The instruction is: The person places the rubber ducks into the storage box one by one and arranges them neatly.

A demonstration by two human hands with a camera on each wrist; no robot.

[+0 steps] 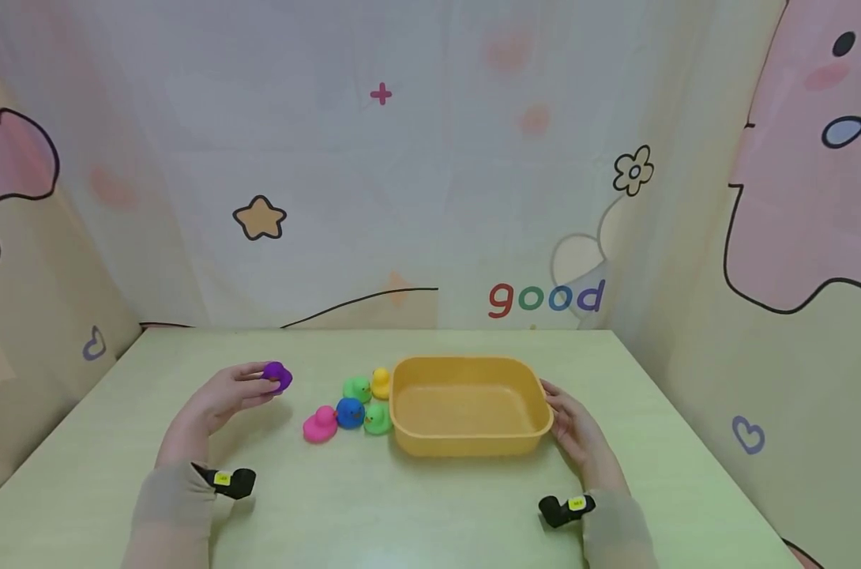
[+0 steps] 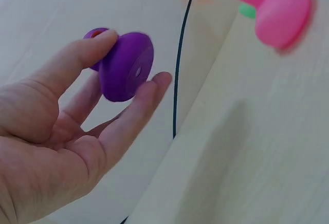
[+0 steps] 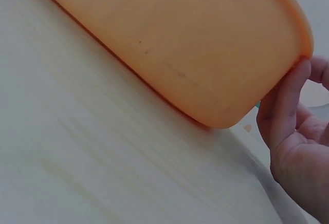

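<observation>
In the head view my left hand (image 1: pixel 227 395) is raised over the left side of the table, pinching a purple rubber duck (image 1: pixel 277 378). The left wrist view shows the thumb on the purple duck (image 2: pixel 127 70) and the fingers behind and below it, with its flat base turned outward. At the right end of a yellow-orange plastic basin (image 1: pixel 473 446), my right hand (image 1: pixel 576 427) touches the outer wall near the rim. In the right wrist view, its fingers (image 3: pixel 288 98) meet the basin (image 3: pixel 205 44) from outside, just under the rim.
Left of the basin, several rubber ducks stand close together: a pink duck (image 1: pixel 321 425), a blue duck (image 1: pixel 350 413), two green ones and a yellow duck (image 1: pixel 381 383). Printed cloth walls (image 1: pixel 430 197) enclose the pale table (image 1: pixel 402 514) at back and sides.
</observation>
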